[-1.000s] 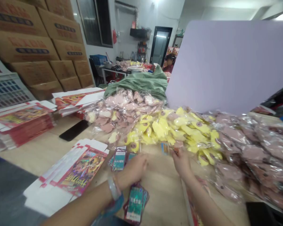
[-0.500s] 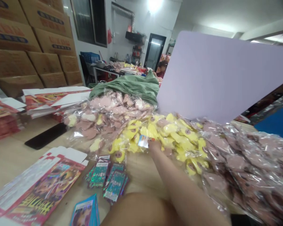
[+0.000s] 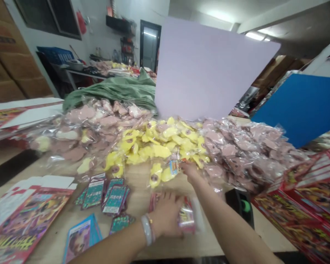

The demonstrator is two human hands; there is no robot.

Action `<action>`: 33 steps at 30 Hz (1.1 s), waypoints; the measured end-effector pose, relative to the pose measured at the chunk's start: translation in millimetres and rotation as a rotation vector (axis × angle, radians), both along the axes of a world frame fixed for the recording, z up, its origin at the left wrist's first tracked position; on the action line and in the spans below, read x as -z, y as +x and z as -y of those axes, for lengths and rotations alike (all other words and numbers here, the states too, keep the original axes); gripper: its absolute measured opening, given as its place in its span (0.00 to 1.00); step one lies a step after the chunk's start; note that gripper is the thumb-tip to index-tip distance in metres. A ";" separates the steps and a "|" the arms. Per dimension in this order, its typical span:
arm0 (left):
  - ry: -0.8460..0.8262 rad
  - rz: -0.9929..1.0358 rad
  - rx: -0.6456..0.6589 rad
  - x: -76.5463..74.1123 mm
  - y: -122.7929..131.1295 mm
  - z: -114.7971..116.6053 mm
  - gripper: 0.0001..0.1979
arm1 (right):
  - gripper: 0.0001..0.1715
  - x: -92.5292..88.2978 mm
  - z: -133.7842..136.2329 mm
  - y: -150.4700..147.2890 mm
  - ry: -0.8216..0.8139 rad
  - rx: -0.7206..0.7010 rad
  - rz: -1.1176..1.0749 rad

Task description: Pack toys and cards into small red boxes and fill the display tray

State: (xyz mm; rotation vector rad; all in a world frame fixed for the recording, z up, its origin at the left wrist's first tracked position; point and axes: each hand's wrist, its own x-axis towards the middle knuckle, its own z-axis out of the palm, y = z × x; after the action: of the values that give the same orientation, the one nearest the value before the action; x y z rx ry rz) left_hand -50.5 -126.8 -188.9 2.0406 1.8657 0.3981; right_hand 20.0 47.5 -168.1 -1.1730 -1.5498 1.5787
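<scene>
My left hand (image 3: 168, 215), with a pale bangle at its wrist, lies over a red printed box (image 3: 187, 216) on the table, its fingers bent across it. Further forward, my right hand (image 3: 190, 171) pinches a small colourful printed card (image 3: 175, 167). That card is at the near edge of a heap of yellow figure-shaped pieces (image 3: 159, 150) in clear bags. To the left of my left hand are stacks of green-faced cards (image 3: 114, 200). A blue-edged card stack (image 3: 81, 236) stands nearer to me.
Pink bagged pieces (image 3: 233, 150) are heaped at the right, with more (image 3: 93, 121) at the left. Behind rise a lilac board (image 3: 209, 69) and a blue panel (image 3: 302, 106). Red boxes (image 3: 305, 205) and a black tape dispenser (image 3: 239, 207) sit right; flattened cartons (image 3: 35, 220) left.
The view has swung right. My left hand, earlier low with only a blurred arm showing, is now on a red box in front of me. My right hand still holds the small card.
</scene>
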 end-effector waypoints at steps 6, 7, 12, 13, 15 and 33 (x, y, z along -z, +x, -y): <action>0.142 0.078 -0.240 -25.1 -3.6 9.8 0.51 | 0.16 -51.5 27.2 104.4 -0.101 0.146 -0.245; 0.170 0.079 -0.247 -28.8 -0.2 7.4 0.51 | 0.18 -55.4 34.8 123.8 -0.116 0.189 -0.288; 0.269 0.049 -0.211 -41.5 24.5 -5.7 0.52 | 0.17 -45.7 64.8 179.0 -0.065 0.422 -0.316; 0.280 0.033 -0.201 -42.9 28.6 -7.4 0.51 | 0.17 -43.2 67.2 183.2 -0.025 0.428 -0.281; 0.293 -0.006 -0.183 -44.9 35.1 -10.6 0.51 | 0.18 -41.8 69.2 187.2 0.059 0.415 -0.189; 0.339 0.081 -0.270 -49.3 64.5 -31.5 0.49 | 0.20 -72.7 85.8 174.6 0.454 -0.116 0.305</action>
State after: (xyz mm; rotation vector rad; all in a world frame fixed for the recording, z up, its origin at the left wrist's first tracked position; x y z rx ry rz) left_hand 14.0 -95.3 -139.6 1.9347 2.1477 0.9092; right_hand 194.6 -38.4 -95.4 -1.1109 -2.0710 1.0590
